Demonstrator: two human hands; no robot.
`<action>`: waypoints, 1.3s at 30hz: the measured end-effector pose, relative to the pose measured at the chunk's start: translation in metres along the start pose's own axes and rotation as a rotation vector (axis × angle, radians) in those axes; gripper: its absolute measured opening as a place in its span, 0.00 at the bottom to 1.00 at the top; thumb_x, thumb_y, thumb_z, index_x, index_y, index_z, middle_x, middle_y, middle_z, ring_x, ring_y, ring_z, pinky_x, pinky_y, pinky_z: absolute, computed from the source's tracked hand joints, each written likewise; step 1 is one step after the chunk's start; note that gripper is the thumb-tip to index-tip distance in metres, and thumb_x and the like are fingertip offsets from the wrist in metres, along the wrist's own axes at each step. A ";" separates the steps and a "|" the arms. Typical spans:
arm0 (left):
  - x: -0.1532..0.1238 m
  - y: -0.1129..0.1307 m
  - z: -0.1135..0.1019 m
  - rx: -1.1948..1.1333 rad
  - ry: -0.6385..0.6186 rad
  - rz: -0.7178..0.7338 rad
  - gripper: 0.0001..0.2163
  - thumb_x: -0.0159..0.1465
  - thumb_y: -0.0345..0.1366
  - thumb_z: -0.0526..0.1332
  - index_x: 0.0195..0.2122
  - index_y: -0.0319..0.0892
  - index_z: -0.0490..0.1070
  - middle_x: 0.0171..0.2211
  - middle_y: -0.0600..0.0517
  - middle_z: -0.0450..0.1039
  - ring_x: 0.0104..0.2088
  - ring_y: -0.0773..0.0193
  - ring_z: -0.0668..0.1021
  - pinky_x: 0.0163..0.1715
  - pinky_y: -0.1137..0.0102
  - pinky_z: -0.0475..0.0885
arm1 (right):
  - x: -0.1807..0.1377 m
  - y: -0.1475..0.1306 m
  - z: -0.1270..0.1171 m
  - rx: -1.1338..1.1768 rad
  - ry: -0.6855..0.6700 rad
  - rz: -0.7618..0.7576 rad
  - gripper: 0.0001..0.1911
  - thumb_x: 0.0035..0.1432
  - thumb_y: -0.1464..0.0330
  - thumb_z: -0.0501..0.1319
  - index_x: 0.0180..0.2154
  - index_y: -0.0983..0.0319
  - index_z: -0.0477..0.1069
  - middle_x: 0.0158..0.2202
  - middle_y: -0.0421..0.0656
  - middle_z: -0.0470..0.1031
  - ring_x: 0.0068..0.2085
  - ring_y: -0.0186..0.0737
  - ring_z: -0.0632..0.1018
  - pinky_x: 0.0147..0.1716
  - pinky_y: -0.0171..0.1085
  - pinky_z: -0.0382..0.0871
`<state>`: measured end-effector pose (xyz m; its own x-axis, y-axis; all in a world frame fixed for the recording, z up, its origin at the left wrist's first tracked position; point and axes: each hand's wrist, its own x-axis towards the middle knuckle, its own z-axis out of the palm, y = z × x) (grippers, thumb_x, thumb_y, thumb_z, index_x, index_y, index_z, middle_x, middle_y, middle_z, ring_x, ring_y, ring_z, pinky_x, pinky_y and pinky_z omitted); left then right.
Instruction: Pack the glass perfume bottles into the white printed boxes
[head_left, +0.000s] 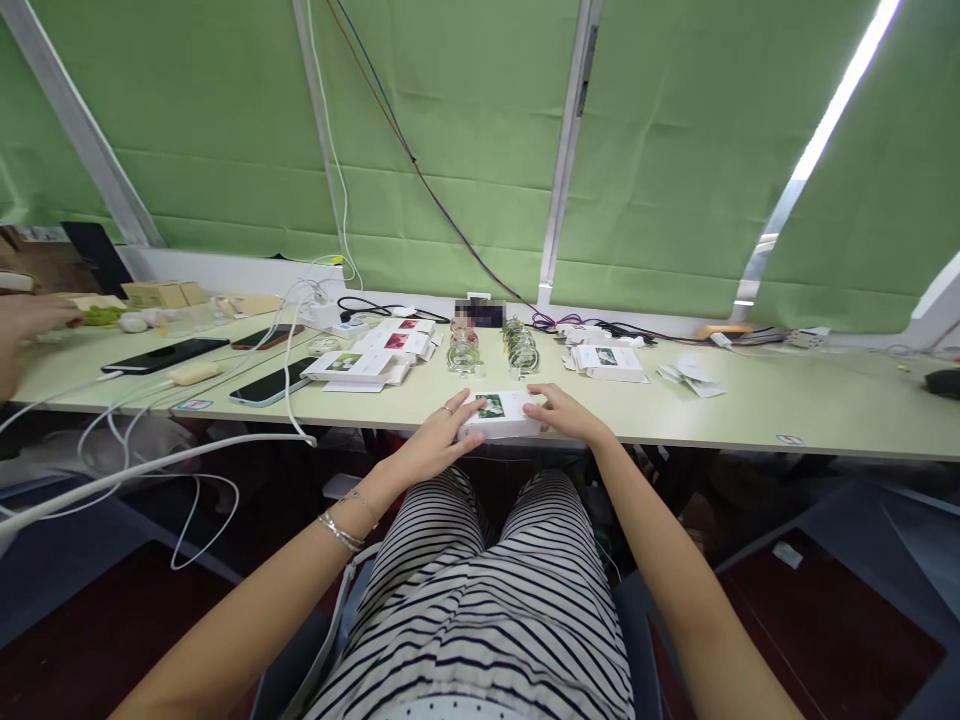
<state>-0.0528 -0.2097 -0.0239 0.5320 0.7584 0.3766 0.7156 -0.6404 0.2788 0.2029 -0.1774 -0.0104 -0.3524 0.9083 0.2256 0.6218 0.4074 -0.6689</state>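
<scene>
At the table's front edge, a small white cardboard box [511,408] with a dark green picture on top lies between my hands. My left hand [439,432] grips its left end, fingers on the top and the near side. Around the right end, my right hand [564,412] has its thumb and fingers pressed to the box. Just beyond stand two rows of round clear glass-like pieces, one reddish and pale green [463,350], the other green [521,348]. More white boxes [352,365] with pictures lie to the left, and flat white boxes [607,362] to the right.
Phones [165,355] and white charging cables [289,370] cover the left of the table [750,420]; one cable hangs off the front edge. Another person's hand [34,318] is at far left. Paper pieces [694,375] lie at right. Several wires run along the back.
</scene>
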 end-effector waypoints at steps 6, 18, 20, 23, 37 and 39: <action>0.002 -0.012 -0.007 0.002 -0.019 -0.013 0.24 0.64 0.50 0.47 0.59 0.48 0.57 0.63 0.45 0.49 0.59 0.54 0.62 0.56 0.58 0.58 | 0.001 0.008 0.003 0.181 -0.131 -0.113 0.38 0.48 0.60 0.64 0.58 0.63 0.52 0.52 0.51 0.64 0.38 0.35 0.73 0.42 0.41 0.71; 0.005 -0.016 -0.008 0.014 -0.039 0.007 0.24 0.63 0.50 0.49 0.59 0.49 0.57 0.63 0.46 0.49 0.59 0.54 0.62 0.56 0.59 0.57 | 0.004 0.021 -0.001 0.279 -0.177 -0.130 0.41 0.43 0.62 0.66 0.58 0.59 0.52 0.52 0.48 0.60 0.46 0.38 0.68 0.51 0.44 0.64; 0.005 -0.015 -0.008 0.013 -0.047 -0.002 0.24 0.63 0.50 0.48 0.59 0.50 0.57 0.63 0.47 0.49 0.59 0.54 0.62 0.56 0.60 0.57 | 0.004 0.022 -0.001 0.294 -0.190 -0.107 0.41 0.43 0.62 0.67 0.57 0.58 0.53 0.54 0.49 0.58 0.47 0.38 0.68 0.52 0.44 0.63; 0.005 -0.014 -0.009 0.014 -0.047 -0.004 0.24 0.63 0.50 0.48 0.59 0.50 0.57 0.63 0.47 0.49 0.59 0.54 0.62 0.56 0.60 0.57 | 0.004 0.023 -0.003 0.322 -0.211 -0.087 0.39 0.43 0.61 0.67 0.56 0.58 0.55 0.57 0.49 0.54 0.49 0.40 0.67 0.54 0.44 0.62; 0.005 -0.014 -0.009 0.026 -0.053 -0.001 0.23 0.64 0.50 0.48 0.59 0.50 0.57 0.63 0.47 0.49 0.59 0.54 0.61 0.56 0.59 0.56 | 0.004 0.026 -0.004 0.419 -0.212 -0.005 0.38 0.39 0.64 0.70 0.51 0.59 0.56 0.45 0.45 0.64 0.46 0.40 0.71 0.50 0.45 0.66; 0.005 -0.014 -0.009 0.021 -0.053 -0.004 0.23 0.64 0.50 0.48 0.59 0.50 0.57 0.63 0.47 0.49 0.59 0.54 0.61 0.56 0.60 0.57 | 0.005 0.027 -0.004 0.433 -0.214 0.001 0.37 0.39 0.64 0.70 0.50 0.58 0.56 0.44 0.44 0.64 0.45 0.39 0.71 0.48 0.44 0.67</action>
<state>-0.0638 -0.1980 -0.0179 0.5517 0.7668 0.3279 0.7272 -0.6349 0.2611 0.2213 -0.1617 -0.0246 -0.5163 0.8500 0.1046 0.2897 0.2883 -0.9127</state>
